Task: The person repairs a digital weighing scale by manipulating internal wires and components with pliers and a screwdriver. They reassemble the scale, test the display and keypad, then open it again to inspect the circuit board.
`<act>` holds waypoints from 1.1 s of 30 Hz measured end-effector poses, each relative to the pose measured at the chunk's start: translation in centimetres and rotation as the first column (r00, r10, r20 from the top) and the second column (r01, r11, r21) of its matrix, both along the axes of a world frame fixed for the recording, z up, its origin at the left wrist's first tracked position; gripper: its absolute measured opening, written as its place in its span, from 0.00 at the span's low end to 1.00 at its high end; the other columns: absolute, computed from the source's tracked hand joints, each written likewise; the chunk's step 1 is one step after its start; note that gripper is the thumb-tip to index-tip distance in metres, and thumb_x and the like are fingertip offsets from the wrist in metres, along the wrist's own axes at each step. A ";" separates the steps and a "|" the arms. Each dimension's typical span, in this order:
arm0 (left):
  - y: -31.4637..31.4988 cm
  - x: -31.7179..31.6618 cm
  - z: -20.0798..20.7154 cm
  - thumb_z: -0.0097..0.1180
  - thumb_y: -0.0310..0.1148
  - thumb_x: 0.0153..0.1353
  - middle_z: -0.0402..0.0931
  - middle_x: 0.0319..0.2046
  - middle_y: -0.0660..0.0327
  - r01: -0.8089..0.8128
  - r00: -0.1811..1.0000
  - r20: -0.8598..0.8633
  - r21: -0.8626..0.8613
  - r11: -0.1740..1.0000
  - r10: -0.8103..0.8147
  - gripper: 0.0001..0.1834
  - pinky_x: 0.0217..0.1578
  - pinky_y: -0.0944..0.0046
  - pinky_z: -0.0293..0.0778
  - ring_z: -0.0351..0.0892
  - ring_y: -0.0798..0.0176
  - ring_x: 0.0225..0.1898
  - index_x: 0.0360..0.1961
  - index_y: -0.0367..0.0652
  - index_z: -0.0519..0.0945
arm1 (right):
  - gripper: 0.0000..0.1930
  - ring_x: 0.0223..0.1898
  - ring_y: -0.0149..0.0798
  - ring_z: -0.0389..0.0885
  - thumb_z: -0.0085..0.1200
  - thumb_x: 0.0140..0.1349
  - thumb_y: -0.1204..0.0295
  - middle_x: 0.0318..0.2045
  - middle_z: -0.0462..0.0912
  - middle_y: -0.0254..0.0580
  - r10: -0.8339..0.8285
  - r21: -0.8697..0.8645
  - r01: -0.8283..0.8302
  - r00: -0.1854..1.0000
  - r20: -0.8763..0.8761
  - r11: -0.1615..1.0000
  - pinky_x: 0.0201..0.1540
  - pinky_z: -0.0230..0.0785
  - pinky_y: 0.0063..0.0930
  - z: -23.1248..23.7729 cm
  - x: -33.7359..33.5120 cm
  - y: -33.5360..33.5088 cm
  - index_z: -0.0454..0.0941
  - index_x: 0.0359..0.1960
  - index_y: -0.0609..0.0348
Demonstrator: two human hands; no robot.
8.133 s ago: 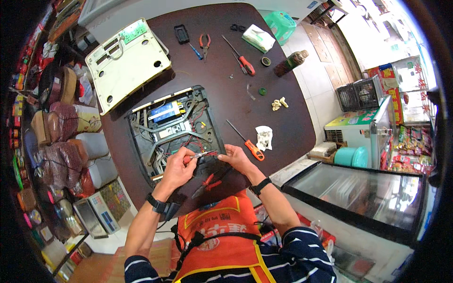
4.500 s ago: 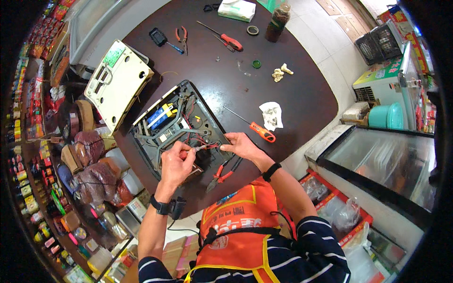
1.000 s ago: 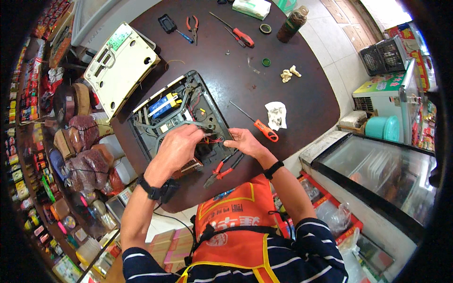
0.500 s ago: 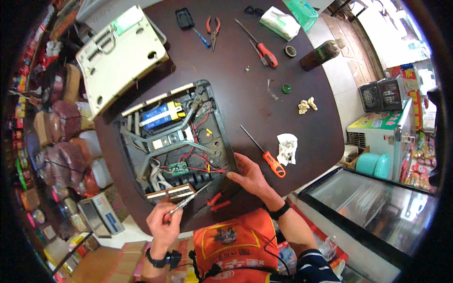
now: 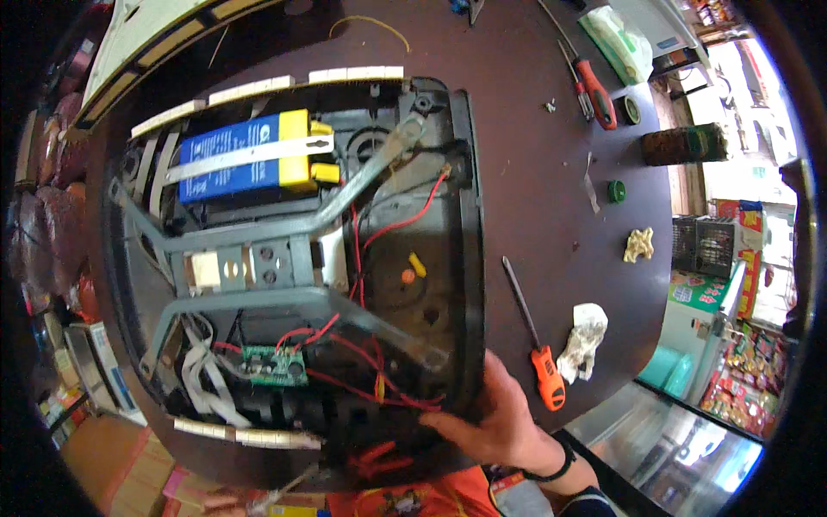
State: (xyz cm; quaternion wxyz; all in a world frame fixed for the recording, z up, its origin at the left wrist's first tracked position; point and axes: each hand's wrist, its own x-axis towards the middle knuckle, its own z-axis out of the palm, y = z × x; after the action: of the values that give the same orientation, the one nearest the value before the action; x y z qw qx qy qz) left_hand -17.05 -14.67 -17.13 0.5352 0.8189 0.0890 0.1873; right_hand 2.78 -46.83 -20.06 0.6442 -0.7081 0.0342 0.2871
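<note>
An opened black plastic casing [image 5: 472, 258] fills the middle of the view, its inside facing up. A grey metal frame [image 5: 250, 302] spans it, with a blue and yellow battery [image 5: 228, 164] under a metal strip at the far side. Red wires run from a small green circuit board [image 5: 274, 365] near the front. My right hand [image 5: 495, 426] grips the casing's near right corner, thumb over the edge. At the lower edge my left hand [image 5: 228, 502] is smeared by motion; a slim silver screwdriver [image 5: 293, 488] sticks out of it, apart from the casing.
An orange-handled screwdriver [image 5: 545, 379] and crumpled white tissue [image 5: 584, 340] lie to the right. Farther back are a red-handled screwdriver [image 5: 596, 95], a green cap [image 5: 616, 191] and a dark bottle [image 5: 685, 145]. Red-handled pliers [image 5: 379, 461] lie by the near edge. A cream cover [image 5: 142, 34] stands far left.
The casing now appears much larger and closer. My left hand with the slim screwdriver has drawn down and away from the casing's near edge. My right hand keeps its grip at the corner.
</note>
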 end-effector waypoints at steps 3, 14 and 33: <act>-0.1 -0.4 3.3 0.74 0.35 0.72 0.86 0.48 0.50 0.029 0.981 -0.192 0.091 0.995 -0.011 0.15 0.28 0.69 0.63 0.69 0.71 0.28 0.52 0.40 0.82 | 0.39 0.62 0.37 0.85 0.76 0.66 0.76 0.62 0.87 0.53 0.051 -0.058 -0.051 0.999 0.002 0.997 0.67 0.77 0.36 0.5 0.3 -0.1 0.70 0.76 0.67; -2.6 3.5 12.3 0.74 0.24 0.64 0.79 0.26 0.59 0.171 0.924 -0.363 0.116 0.978 -0.119 0.10 0.24 0.65 0.66 0.70 0.67 0.22 0.44 0.38 0.86 | 0.23 0.58 0.28 0.84 0.66 0.72 0.83 0.58 0.88 0.36 0.085 -0.035 -0.081 0.988 0.128 0.996 0.64 0.79 0.30 -0.5 0.2 0.1 0.77 0.67 0.65; -9.0 7.5 15.5 0.76 0.27 0.65 0.80 0.29 0.60 0.087 0.897 -0.441 0.145 0.986 -0.014 0.10 0.27 0.66 0.72 0.74 0.69 0.26 0.43 0.37 0.86 | 0.19 0.44 0.27 0.84 0.74 0.69 0.73 0.44 0.91 0.35 0.165 0.122 -0.158 0.985 -0.044 0.980 0.50 0.81 0.31 -2.6 2.3 -1.0 0.83 0.57 0.67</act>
State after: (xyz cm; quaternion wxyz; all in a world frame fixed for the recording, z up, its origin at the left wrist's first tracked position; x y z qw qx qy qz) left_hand -9.52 -23.64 -1.60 0.4380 0.8826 0.1704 -0.0092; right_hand 5.10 -47.83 -22.65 0.6583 -0.6611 -0.0229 0.3592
